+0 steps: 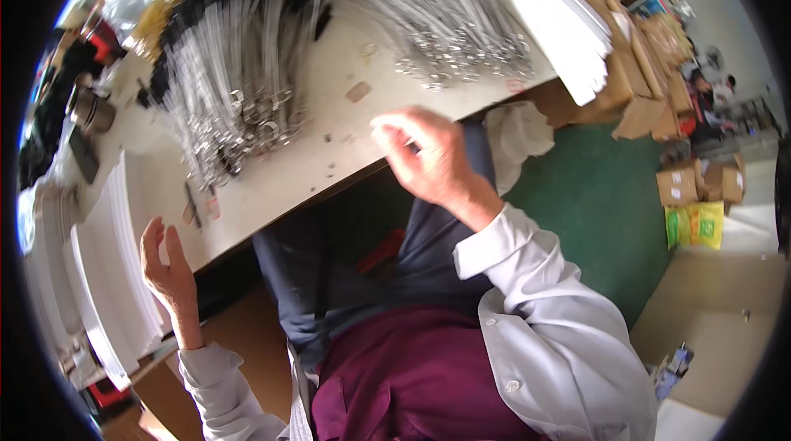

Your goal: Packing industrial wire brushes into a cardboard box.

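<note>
My right hand [424, 157] hovers over the table's front edge, its fingers curled in toward the thumb. Slight blur covers it, and a dark spot shows between the fingers; whatever they hold, if anything, I cannot make out. To the left, my left hand [170, 272] is raised beside a stack of white strips [124, 268], thumb and fingers apart, holding nothing. On the white table [329, 144] lies a thick bundle of clear strips [239, 54] with black far ends and shiny metal near ends. A second bundle [453, 29] with similar metal ends lies farther right.
Long white channel pieces [560, 21] lie along the table's right end, beside cardboard boxes [643, 70]. A metal cup [92, 109] stands at the far left. A white bag [519, 140] hangs below the table edge. A yellow-green packet [695, 225] sits at the right.
</note>
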Demonstrator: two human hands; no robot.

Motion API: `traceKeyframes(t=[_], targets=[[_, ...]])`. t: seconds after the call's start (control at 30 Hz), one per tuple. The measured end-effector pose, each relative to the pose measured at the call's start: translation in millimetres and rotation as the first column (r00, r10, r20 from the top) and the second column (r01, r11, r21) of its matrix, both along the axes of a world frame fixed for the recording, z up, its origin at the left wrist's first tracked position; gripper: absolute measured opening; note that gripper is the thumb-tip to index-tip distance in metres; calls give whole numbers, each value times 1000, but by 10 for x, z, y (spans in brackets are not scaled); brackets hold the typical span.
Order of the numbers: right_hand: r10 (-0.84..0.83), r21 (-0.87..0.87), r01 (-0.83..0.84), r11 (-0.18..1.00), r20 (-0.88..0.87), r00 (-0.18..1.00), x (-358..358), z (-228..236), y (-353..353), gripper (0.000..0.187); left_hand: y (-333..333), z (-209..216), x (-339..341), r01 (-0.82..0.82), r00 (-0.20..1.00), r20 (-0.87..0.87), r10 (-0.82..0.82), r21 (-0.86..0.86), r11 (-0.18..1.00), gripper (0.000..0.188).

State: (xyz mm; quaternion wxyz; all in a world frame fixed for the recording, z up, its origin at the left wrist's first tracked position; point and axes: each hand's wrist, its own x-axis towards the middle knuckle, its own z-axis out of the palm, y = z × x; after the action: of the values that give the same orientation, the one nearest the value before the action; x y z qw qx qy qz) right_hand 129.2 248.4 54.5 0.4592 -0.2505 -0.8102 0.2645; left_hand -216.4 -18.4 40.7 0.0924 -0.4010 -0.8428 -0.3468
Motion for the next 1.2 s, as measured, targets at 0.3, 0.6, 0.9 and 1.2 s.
traceKeyframes(t=[0.3, 0.6, 0.9, 1.2], targets=[[-715, 471, 539, 698, 418, 561, 1925, -17, 1260, 40, 349, -478, 43, -59, 998, 4, 59, 81, 995, 29], [-785, 615, 519, 594, 584, 206, 2509, -106, 1926, 62, 358, -503, 36, -59, 994, -88, 61, 26, 998, 26], [-794, 586, 566, 580, 563, 231, 2510, -49, 2043, 58, 352, -498, 41, -57, 990, -127, 59, 23, 998, 23], [-793, 589, 598, 543, 594, 135, 2465, 76, 2076, 53, 351, -520, 43, -57, 995, -84, 61, 53, 997, 21]])
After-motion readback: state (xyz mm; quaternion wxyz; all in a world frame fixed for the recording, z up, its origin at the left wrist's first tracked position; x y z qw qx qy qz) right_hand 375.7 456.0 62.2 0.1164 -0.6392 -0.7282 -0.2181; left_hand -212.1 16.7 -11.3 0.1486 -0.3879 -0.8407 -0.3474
